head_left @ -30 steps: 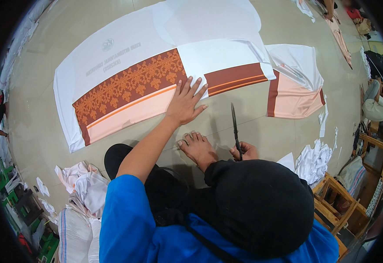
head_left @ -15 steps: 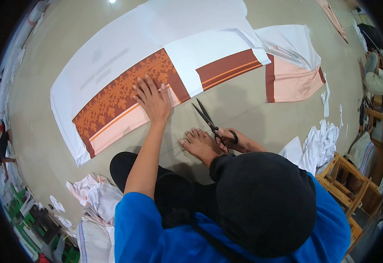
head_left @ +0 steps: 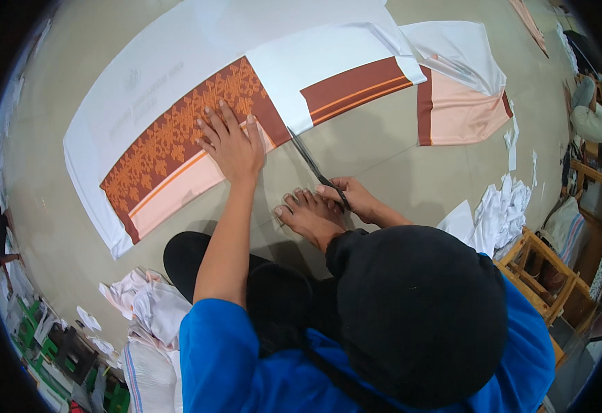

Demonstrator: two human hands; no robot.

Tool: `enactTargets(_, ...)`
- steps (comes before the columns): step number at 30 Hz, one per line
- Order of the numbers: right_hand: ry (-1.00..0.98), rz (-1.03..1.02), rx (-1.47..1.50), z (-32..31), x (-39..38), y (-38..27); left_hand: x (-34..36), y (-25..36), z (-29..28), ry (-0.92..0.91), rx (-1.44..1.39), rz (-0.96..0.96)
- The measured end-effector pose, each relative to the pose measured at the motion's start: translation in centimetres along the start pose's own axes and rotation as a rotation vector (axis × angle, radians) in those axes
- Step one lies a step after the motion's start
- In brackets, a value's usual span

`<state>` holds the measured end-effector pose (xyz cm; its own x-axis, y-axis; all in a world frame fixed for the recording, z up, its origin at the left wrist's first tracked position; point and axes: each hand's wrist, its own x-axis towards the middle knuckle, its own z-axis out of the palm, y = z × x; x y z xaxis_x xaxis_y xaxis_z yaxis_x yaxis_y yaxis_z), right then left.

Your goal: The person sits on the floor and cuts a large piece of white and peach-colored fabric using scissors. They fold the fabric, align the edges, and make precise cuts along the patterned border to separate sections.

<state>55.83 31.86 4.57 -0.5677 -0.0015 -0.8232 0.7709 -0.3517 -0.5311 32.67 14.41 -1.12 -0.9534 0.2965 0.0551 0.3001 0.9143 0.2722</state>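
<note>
A long white cloth (head_left: 170,69) is spread over the floor, with a brown and orange patterned panel (head_left: 177,148) and a peach band (head_left: 177,199) along its near edge. My left hand (head_left: 235,148) lies flat with fingers spread over the panel and band. In my right hand (head_left: 352,198) is a pair of black scissors (head_left: 308,157), gripped by the handles. Their blades look closed together, with the tips at the cloth's near edge, beside the brown panel's right corner. To the right on the cloth is a plain brown panel (head_left: 356,88) with orange stripes.
A white and peach cloth piece (head_left: 462,110) lies at the right. Crumpled white scraps (head_left: 500,213) rest near a wooden frame (head_left: 542,265). Crumpled pale cloth (head_left: 149,303) and a white sack (head_left: 148,377) lie at lower left. My bare foot (head_left: 309,219) is below the scissors.
The scissors have moved up and left to the cloth edge, and their spread blades have come together. My left hand stays flat on the cloth. The whole view has shifted slightly.
</note>
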Motion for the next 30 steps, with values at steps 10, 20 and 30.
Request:
enactTargets(10, 0.192, -0.078, -0.245, 1.9, 0.0, 1.0, -0.1, -0.4, 0.6, 0.042, -0.025, -0.006)
enactTargets(20, 0.186, -0.082, -0.238, 2.4, 0.1, 0.6, -0.1, -0.3, 0.6, 0.010, -0.006, -0.018)
enactTargets(30, 0.194, -0.085, -0.214, 2.7, -0.4, 0.3, 0.0, -0.4, 0.9, 0.049, 0.006, -0.005)
